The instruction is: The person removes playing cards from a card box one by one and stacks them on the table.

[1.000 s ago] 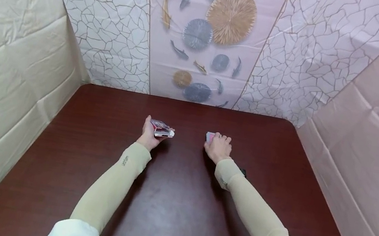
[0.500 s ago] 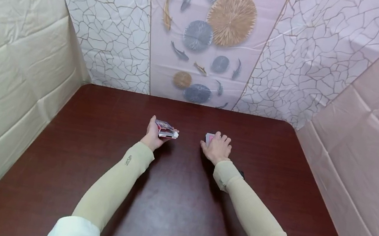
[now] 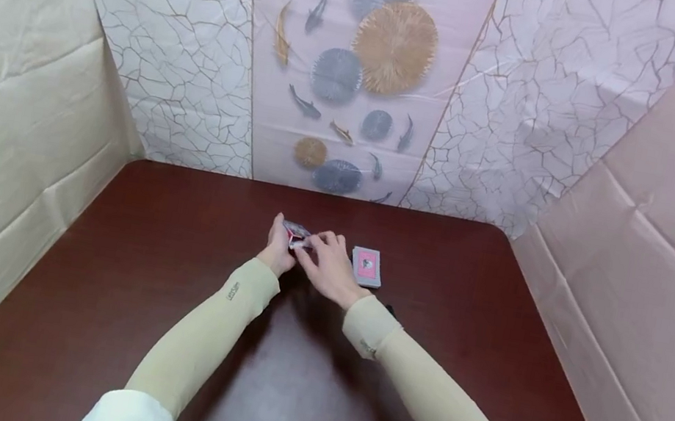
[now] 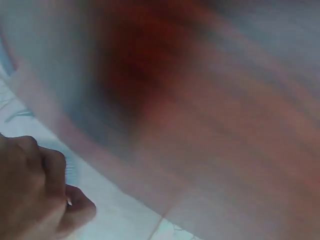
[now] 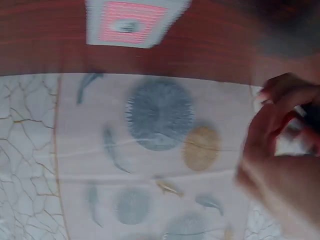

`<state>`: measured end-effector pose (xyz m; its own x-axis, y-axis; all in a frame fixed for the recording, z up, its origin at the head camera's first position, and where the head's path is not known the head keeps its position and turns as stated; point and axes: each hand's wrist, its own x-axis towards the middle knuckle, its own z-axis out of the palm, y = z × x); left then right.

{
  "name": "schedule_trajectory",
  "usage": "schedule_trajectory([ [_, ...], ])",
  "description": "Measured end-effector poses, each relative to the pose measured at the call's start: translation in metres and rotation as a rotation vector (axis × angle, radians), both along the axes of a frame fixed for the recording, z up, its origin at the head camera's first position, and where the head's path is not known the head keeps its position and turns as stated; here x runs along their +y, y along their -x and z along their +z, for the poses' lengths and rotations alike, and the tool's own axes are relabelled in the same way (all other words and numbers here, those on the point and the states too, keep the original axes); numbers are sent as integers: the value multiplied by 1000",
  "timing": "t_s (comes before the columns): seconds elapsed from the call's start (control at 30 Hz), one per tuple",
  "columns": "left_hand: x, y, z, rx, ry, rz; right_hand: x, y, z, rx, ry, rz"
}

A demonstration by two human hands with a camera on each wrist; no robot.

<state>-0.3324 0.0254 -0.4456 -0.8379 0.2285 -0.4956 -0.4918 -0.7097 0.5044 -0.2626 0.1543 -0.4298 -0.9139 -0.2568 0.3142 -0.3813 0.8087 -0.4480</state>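
Observation:
My left hand (image 3: pixel 280 244) holds a playing-card box (image 3: pixel 296 229) above the back middle of the table, its open end towards me. At that end, the thumb and fingertips of my right hand (image 3: pixel 331 265) pinch the box's edge or flap; the fingers partly hide it. A deck of cards (image 3: pixel 367 266), pink-backed with a white border, lies on the table just right of my right hand. The deck (image 5: pixel 131 22) also appears at the top of the right wrist view. Much of the left wrist view is blurred, with a curled hand (image 4: pixel 35 185) at lower left.
The dark red-brown table (image 3: pixel 96 289) has rounded corners and reaches back to a patterned cloth wall (image 3: pixel 190 52). Pale padded panels stand along the left (image 3: pixel 2 132) and right (image 3: pixel 658 257) sides.
My right hand has left the deck and moved left to the box in my left hand. The deck now shows fully on the table. The head view has shifted slightly.

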Motion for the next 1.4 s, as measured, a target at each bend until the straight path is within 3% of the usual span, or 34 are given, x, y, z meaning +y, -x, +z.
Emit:
schedule_trajectory([
  [0.17,-7,3,13,21,-16,76,-18,4,8,51,42,8],
  [0.37,-13,9,19,70,-11,81,-28,15,16,1,-58,27],
  [0.47,-15,45,-19,135,42,108,-34,21,17,-18,-134,30],
  [0.53,-17,58,-33,136,91,124,-38,24,17,-37,-160,28],
  [0.6,-17,63,-37,113,141,147,-41,24,17,-65,-166,34],
  [0.77,-27,6,22,46,126,150,-46,21,16,-105,-119,87],
  [0.87,-31,-11,40,52,116,165,-46,20,17,-77,-68,106],
  [0.93,-30,-18,45,57,128,191,-45,18,17,-60,-27,106],
  [1.17,-4,5,5,39,188,260,-26,6,10,-16,17,60],
  [1.27,6,15,-2,29,157,302,-19,8,11,32,48,59],
  [1.4,18,55,-43,55,154,326,-10,11,13,69,52,88],
])
